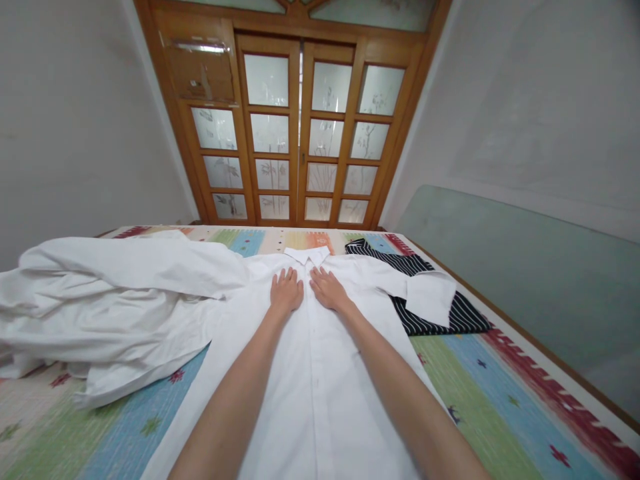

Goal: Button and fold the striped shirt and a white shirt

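Observation:
A white button-up shirt [295, 400] is spread out front side up, its collar [306, 255] at the far end. My left hand [287, 291] lies flat on the shirt's chest, just left of the button placket, fingers stretched forward. On the other side of the placket my right hand [327, 288] rests flat in the same way, fingers slightly spread. Neither hand grips the cloth. The right-hand sleeve [430, 293] reaches over a black-and-white striped garment [467, 313]. The other sleeve [150, 260] seems to run onto a heap of white cloth; their boundary is unclear.
A heap of rumpled white cloth [120, 327] covers the left side. Beneath everything lies a multicoloured striped bedspread [480, 387]. A pale green board [525, 267] runs along the right edge, and wooden doors with glass panes [300, 127] stand beyond the far end.

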`<state>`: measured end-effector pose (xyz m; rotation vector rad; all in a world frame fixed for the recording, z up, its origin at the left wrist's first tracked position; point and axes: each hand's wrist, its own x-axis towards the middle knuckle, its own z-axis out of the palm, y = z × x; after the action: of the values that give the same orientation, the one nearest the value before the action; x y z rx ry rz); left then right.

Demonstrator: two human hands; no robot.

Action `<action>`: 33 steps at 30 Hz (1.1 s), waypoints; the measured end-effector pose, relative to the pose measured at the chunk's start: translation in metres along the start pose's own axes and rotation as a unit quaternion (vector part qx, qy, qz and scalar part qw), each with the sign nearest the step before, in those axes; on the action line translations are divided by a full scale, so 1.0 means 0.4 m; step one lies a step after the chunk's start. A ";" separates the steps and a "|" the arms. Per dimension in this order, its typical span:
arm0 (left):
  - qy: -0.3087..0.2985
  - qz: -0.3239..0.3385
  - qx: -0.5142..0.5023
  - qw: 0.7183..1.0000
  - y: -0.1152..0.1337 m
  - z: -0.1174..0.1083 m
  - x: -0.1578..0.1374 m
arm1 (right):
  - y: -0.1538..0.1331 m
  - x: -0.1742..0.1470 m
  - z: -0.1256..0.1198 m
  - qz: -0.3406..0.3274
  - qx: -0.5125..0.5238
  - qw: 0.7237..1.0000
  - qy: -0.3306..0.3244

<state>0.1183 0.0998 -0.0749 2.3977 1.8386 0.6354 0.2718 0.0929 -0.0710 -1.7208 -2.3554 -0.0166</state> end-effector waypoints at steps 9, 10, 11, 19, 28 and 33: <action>-0.094 -0.074 0.083 0.989 -0.045 -0.057 0.030 | 0.005 -0.082 -0.029 -0.042 -0.016 0.999 -0.015; -0.097 -0.081 0.086 0.988 -0.054 -0.062 0.034 | 0.005 -0.088 -0.030 -0.046 -0.013 0.999 -0.015; -0.099 -0.085 0.089 0.987 -0.063 -0.066 0.038 | 0.004 -0.093 -0.031 -0.048 -0.010 0.999 -0.015; -0.080 -0.074 0.097 0.989 -0.090 -0.075 0.060 | -0.003 -0.133 -0.028 -0.085 0.022 0.996 0.021; -0.045 0.236 0.084 0.967 -0.084 -0.073 0.080 | -0.013 -0.128 -0.025 -0.154 0.077 0.976 0.131; -0.122 0.185 0.088 0.971 -0.070 -0.058 0.098 | -0.012 -0.123 -0.028 -0.178 0.087 0.969 0.147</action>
<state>0.0926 0.1400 -0.0506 2.8147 1.4168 0.1830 0.2832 0.0437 -0.0688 -1.1135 -2.3267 -0.1118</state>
